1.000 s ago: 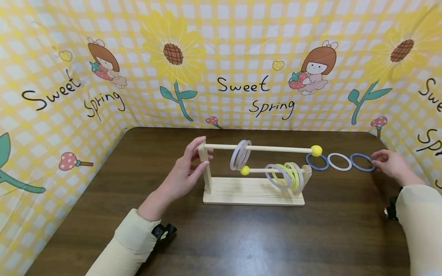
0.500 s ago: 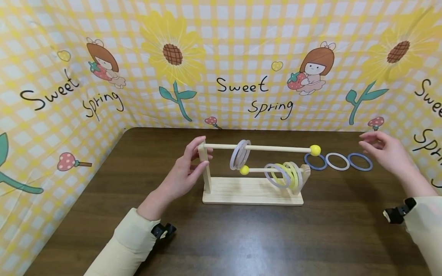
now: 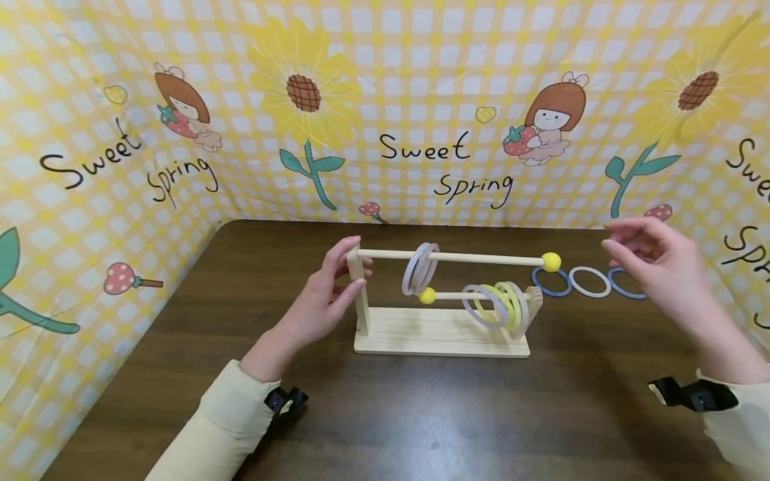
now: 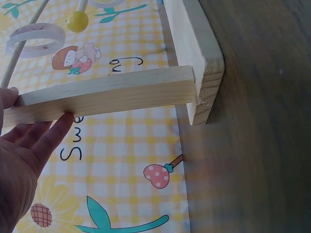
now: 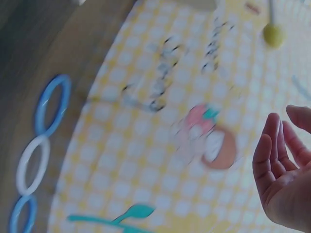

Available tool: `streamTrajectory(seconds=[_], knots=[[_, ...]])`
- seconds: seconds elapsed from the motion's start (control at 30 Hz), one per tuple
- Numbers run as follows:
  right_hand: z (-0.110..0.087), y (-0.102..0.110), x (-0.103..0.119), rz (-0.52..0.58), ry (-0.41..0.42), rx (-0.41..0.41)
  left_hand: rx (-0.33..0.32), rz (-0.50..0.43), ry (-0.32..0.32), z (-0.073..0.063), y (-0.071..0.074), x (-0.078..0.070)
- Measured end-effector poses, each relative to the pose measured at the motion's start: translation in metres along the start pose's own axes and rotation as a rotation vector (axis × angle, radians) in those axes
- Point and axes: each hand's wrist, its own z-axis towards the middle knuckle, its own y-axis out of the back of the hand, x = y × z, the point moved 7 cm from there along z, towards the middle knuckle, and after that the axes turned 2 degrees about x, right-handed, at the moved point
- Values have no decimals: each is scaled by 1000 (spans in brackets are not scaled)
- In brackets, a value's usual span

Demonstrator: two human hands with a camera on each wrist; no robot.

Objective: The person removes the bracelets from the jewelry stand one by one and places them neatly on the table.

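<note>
My left hand (image 3: 307,310) grips the left upright (image 4: 121,94) of a wooden stand (image 3: 442,342), thumb in front and fingers behind. The stand's upper rod (image 3: 487,258) carries pale lilac rings (image 3: 411,275) and ends in a yellow ball (image 3: 551,262). Yellow and whitish rings hang on the lower rod near the right upright (image 3: 534,300). Raised at the right, my right hand (image 3: 668,267) holds nothing, its fingers loosely bent and thumb apart from them. Below it on the table lie a blue ring (image 3: 553,295), a white ring (image 5: 20,170) and another blue ring, partly covered by the hand.
The brown wooden table (image 3: 385,414) extends around the stand. Behind and beside it hangs a yellow checked cloth (image 3: 421,80) with printed flowers and figures. A second yellow ball (image 3: 428,295) tips the lower rod, pointing left.
My right hand has left the rightmost blue ring, risen and moved left toward the upper rod's ball. My left hand has stayed on the upright. The rings have not moved.
</note>
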Motion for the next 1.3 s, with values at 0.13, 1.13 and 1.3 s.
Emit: streamTrajectory(seconds=[0.13, 1.13, 1.3], knots=[[-7, -14, 27, 39, 41, 19, -3, -1, -6, 1, 1, 0], [-39, -165, 79, 202, 108, 380, -16, 11, -36, 0, 1, 1], [-37, -187, 80, 234, 78, 422, -17, 14, -35, -1, 0, 1]])
